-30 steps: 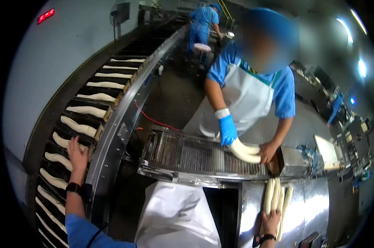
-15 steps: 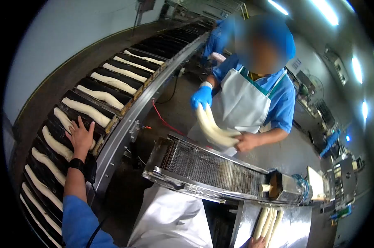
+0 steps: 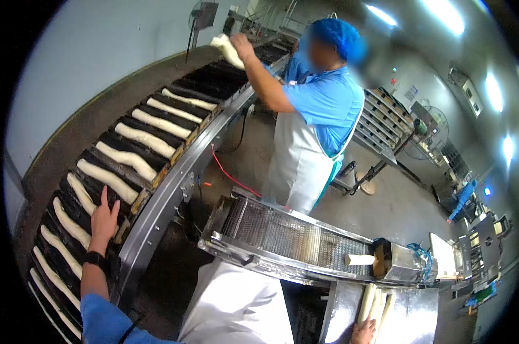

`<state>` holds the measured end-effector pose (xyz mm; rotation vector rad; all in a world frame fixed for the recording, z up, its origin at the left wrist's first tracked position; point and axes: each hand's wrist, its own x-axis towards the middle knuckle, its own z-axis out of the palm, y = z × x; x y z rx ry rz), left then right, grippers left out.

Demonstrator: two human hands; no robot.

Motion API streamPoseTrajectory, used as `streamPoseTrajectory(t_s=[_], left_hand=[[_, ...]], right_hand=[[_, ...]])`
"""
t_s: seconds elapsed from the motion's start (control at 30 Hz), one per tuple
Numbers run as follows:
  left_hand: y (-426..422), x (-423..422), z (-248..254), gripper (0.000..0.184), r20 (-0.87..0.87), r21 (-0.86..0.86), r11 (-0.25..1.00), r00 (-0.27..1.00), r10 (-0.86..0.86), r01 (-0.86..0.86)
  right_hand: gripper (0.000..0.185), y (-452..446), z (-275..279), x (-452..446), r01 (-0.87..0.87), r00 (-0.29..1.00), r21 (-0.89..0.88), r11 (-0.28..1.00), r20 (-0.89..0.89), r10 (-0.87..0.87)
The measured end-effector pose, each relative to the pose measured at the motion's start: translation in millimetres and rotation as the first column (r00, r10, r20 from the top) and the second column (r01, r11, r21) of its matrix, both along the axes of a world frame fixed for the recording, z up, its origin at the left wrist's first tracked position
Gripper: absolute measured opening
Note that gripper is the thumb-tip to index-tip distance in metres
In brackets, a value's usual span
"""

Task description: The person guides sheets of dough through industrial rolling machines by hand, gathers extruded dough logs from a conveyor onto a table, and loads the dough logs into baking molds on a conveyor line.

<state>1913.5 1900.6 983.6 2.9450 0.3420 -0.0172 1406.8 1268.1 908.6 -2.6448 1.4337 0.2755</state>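
Black trays in a long row carry white dough strips [image 3: 134, 160], one strip to a tray. My left hand [image 3: 105, 222] reaches over this row at the left, fingers spread, touching or just above a tray beside a strip. At the lower right several dough strips [image 3: 376, 304] lie side by side on a metal table [image 3: 411, 312]. My right hand [image 3: 363, 331] rests on their near ends; its fingers are partly cut off by the frame edge, so its hold is unclear.
A mesh conveyor [image 3: 271, 229] crosses the middle, with a short dough piece [image 3: 360, 260] at its right end. Beyond it a co-worker [image 3: 319, 120] in a white apron holds dough [image 3: 228, 50] over the tray row. A metal rail [image 3: 173, 189] edges the trays.
The co-worker has turned left and swung the dough from the mesh conveyor up over the trays. A new dough piece has come out onto the conveyor. My left hand has shifted slightly down.
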Motion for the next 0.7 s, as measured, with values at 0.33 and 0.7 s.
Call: streamPoseTrajectory(t_s=[0.33,0.7], left_hand=[[-7,-14,18,0.038,0.417,-0.046,0.998,0.909,-0.023,0.046],[-114,129,-37,0.040,0.273,-0.066,0.926,0.900,-0.341,0.371]], right_hand=[[0.053,22,63,15,0.041,0.994,-0.025,0.999,-0.097,-0.043],[0.055,71,47,44,0.013,1.000,-0.193,0.981,0.002,-0.013]])
